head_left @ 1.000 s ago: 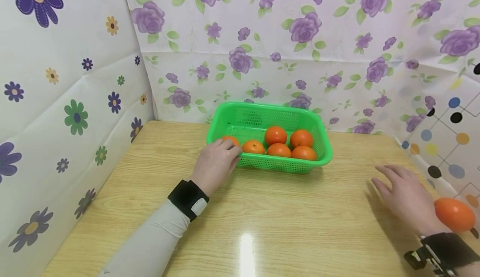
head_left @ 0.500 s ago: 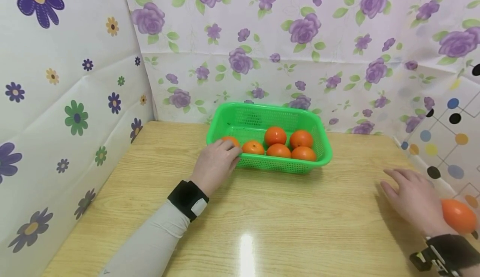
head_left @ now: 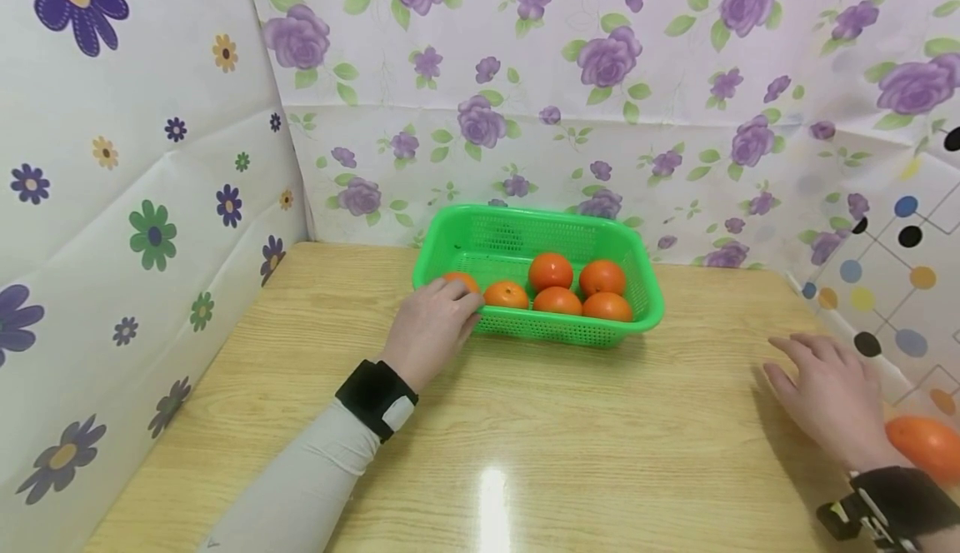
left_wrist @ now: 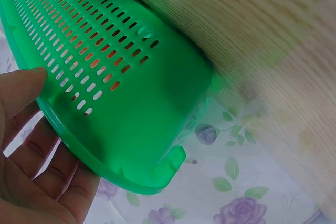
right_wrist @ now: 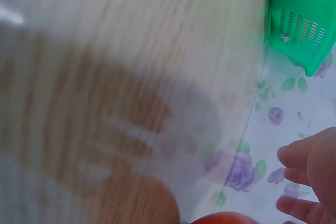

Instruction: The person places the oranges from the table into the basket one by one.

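My left hand [head_left: 429, 326] grips the near left rim of a green plastic basket [head_left: 570, 332]. In the left wrist view the thumb [left_wrist: 23, 88] lies on the basket's perforated outer wall, with the fingers curled over the rim. Several oranges [head_left: 551, 272] lie inside, mostly toward the right half; one at the left [head_left: 462, 281] is partly covered by my fingers. Over the table's right side my right hand [head_left: 831, 399] is held with fingers relaxed, holding nothing. Just beyond its outer side is another orange [head_left: 926, 445], cut by the frame edge, its top [right_wrist: 224, 218] showing in the right wrist view.
The wooden table [head_left: 570, 445] carries the basket near its back edge. Flower-printed sheets stand behind [head_left: 675, 120] and at the left [head_left: 90, 228]. A dotted sheet [head_left: 911, 286] borders the right side.
My right hand has shifted slightly to the right. The loose orange beside it has moved right and a little nearer, partly out of frame. The left hand and basket have stayed put.
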A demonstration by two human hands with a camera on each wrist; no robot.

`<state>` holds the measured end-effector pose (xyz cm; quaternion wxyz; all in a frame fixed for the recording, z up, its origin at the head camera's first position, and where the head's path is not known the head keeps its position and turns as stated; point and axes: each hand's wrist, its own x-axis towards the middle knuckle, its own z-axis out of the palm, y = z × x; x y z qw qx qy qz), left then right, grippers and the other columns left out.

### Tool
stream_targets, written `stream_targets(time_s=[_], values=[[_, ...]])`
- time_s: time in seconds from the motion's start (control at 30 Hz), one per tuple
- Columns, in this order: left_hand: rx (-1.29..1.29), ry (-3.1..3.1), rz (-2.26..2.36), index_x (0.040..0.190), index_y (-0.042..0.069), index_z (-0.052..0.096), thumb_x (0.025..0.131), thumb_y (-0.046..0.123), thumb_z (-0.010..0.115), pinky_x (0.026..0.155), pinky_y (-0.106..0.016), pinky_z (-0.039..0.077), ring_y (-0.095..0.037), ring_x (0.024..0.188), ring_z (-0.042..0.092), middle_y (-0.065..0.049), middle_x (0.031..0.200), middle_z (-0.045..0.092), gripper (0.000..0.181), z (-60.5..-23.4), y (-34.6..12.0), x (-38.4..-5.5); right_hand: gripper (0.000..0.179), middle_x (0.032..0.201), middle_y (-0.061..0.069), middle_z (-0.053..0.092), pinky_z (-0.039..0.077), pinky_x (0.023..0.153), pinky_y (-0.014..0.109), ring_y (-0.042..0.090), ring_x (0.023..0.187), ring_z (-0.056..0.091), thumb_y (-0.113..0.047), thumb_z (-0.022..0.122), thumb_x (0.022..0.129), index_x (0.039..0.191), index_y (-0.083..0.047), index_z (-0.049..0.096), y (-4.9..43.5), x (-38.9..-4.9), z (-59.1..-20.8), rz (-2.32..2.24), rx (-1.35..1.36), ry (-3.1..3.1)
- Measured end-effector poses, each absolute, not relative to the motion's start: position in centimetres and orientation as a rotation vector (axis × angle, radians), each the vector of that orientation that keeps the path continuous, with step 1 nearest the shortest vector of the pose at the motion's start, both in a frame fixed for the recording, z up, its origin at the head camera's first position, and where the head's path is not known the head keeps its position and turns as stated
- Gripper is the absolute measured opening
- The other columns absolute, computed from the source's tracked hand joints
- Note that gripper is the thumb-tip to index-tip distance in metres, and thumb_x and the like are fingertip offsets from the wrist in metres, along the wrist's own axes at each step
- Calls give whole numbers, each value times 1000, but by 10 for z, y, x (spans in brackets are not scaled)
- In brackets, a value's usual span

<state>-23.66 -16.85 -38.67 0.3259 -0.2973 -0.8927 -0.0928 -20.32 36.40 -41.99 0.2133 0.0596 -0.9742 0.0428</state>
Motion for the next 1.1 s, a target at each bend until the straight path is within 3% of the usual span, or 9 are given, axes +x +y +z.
stream_targets(time_s=[0.17,0.33,0.57,0.83,1.1], values=[[-779,-2346,-219,100,16,73,90,21,73,85,-27,49,-18,96,60,3,101,65,11,-385,-171,-238,48,136,32,44,13,107,70,54,127,31,-22,72,88,128,2,58,367,-197,-419,84,122,-2665],[-770,-2337,-217,99,16,73,89,21,75,86,-28,49,-18,96,60,3,100,65,11,-386,-172,-240,56,140,35,36,10,107,71,60,127,24,-31,72,89,132,-1,53,374,-192,-423,107,34,-2742],[-792,-2350,-228,101,15,74,91,21,72,86,-28,49,-18,96,60,3,100,65,11,-389,-169,-240,59,138,37,35,27,91,75,62,119,28,-32,72,90,136,-1,51,379,-191,-430,181,3,-2784],[-784,-2352,-231,101,16,74,91,21,72,84,-27,49,-18,95,59,3,100,65,11,-387,-169,-239,63,134,35,39,33,84,74,59,114,36,-22,77,84,138,-3,50,379,-193,-433,188,71,-2748],[-784,-2346,-231,100,15,74,91,21,73,84,-28,49,-18,94,59,3,99,64,11,-388,-169,-239,64,133,33,41,37,78,72,58,111,39,-23,78,84,138,-6,51,379,-194,-434,165,107,-2753]])
